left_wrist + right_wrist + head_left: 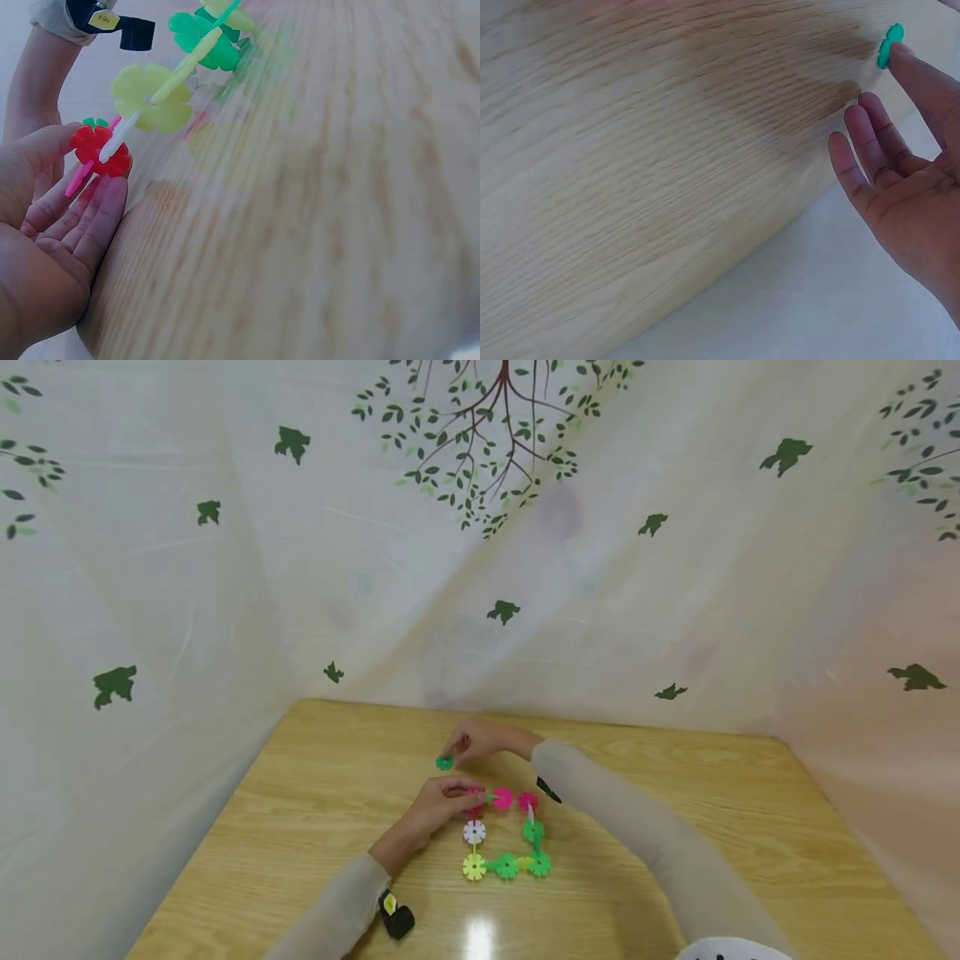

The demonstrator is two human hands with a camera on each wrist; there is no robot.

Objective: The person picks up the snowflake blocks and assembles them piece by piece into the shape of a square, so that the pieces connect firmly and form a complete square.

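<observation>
Flower-shaped plastic interlocking discs form a squarish outline on the table. My left hand point(435, 806) pinches its far left corner, a red disc point(94, 144), between thumb and fingers. Along the left side come a white disc point(474, 832) and a yellow disc point(474, 867); green discs point(507, 866) run along the near side and up the right. On the far side lies a pink disc point(502, 798), with a narrow gap before the pinkish-red disc point(528, 802) at the right corner. Beyond the outline, my right hand point(480, 741) pinches a separate green disc point(890, 45) by its edge.
The wooden table point(337, 827) ends at a pale curtain point(420, 610) with leaf prints. A black wrist strap device point(397, 920) sits on the left wrist. A white round edge with dark spots point(731, 948) shows at the bottom right.
</observation>
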